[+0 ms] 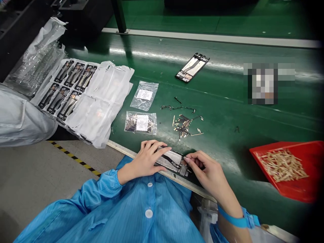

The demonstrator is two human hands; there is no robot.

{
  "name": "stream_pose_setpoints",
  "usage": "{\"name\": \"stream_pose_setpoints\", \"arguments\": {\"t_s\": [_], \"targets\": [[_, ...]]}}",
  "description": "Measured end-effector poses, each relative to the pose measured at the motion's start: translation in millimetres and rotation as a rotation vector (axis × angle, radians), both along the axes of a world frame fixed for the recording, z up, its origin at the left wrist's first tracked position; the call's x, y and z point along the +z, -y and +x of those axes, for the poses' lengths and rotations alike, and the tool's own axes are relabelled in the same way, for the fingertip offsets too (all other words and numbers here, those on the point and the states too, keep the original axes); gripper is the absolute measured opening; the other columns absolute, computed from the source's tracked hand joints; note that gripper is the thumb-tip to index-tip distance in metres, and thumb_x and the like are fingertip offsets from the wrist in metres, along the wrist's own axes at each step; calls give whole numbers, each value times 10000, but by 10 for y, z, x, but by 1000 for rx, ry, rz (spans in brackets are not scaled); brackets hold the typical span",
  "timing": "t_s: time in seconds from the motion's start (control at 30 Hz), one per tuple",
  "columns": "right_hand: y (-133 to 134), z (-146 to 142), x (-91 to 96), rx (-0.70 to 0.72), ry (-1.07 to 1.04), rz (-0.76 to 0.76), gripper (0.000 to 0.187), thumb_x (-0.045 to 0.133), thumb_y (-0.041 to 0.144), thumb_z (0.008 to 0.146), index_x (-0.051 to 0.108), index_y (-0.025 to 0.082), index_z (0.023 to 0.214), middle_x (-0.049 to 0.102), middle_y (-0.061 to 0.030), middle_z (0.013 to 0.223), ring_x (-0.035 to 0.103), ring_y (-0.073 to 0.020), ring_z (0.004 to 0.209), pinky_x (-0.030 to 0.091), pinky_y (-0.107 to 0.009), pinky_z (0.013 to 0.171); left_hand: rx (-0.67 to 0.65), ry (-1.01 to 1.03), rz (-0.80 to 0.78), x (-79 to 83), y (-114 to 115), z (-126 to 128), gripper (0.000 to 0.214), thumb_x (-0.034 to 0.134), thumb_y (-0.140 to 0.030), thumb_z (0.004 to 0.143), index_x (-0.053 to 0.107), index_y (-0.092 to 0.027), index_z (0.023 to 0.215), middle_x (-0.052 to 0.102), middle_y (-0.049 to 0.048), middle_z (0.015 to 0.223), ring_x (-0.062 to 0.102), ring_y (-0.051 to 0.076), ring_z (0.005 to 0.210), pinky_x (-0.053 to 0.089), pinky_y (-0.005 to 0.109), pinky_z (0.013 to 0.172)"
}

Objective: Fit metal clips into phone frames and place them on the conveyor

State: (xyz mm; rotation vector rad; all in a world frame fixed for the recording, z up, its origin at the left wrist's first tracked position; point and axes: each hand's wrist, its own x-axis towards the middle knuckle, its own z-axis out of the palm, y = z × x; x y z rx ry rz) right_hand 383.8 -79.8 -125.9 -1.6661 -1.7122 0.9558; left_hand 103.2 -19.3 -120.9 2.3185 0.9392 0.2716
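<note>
A dark phone frame lies at the near edge of the green belt. My left hand rests on its left end, fingers laid flat over it and holding it down. My right hand is at its right end, fingertips pinched together on the frame's corner; what they pinch is too small to make out. Just beyond the frame lies a loose heap of small flex connector strips.
Two clear bags of parts lie left of the heap. A tray of phone frames under white sheets sits at far left. Another frame lies further up the belt. A red tray of peeled strips is at right.
</note>
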Motion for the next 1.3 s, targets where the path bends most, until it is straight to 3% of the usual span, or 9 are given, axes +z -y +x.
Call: {"name": "stream_pose_setpoints", "arguments": {"t_s": [1.0, 1.07, 1.17, 1.23, 1.3], "targets": [[78, -100, -72, -3, 109, 185, 144, 588, 337, 1102, 673, 232, 1051, 627, -40, 890, 592, -192, 774, 496, -329, 682, 1, 2, -34, 7, -21, 35, 818, 781, -605, 951, 462, -278, 1629, 591, 139, 1572, 466, 379, 1436, 317, 528, 1132], [78, -121, -88, -27, 134, 216, 152, 588, 347, 1096, 672, 223, 1123, 622, -52, 918, 598, -206, 798, 508, -341, 705, -25, 28, -25, -8, -58, 42, 781, 789, -569, 959, 483, -265, 1610, 620, 143, 1527, 494, 364, 1415, 310, 518, 1139], [99, -151, -72, -122, 161, 250, 338, 625, 429, 1069, 637, 192, 1310, 645, -122, 1082, 627, -273, 975, 544, -413, 842, -94, 106, -18, -26, -148, 44, 735, 791, -577, 948, 547, -238, 1553, 649, 151, 1429, 555, 348, 1341, 331, 504, 1148], [142, -159, -23, -156, 100, 189, 379, 636, 478, 1060, 643, 211, 1328, 669, -139, 1179, 634, -299, 1080, 547, -438, 913, -142, 174, -19, -14, -202, 42, 692, 765, -571, 958, 571, -224, 1525, 644, 156, 1381, 591, 332, 1290, 386, 481, 1131], [206, -159, 46, -170, -49, 28, 337, 628, 513, 1066, 677, 245, 1265, 707, -98, 1129, 664, -265, 998, 560, -384, 842, -175, 253, -7, 21, -230, 42, 658, 741, -545, 977, 561, -219, 1519, 637, 159, 1361, 616, 314, 1255, 448, 452, 1101]]}}
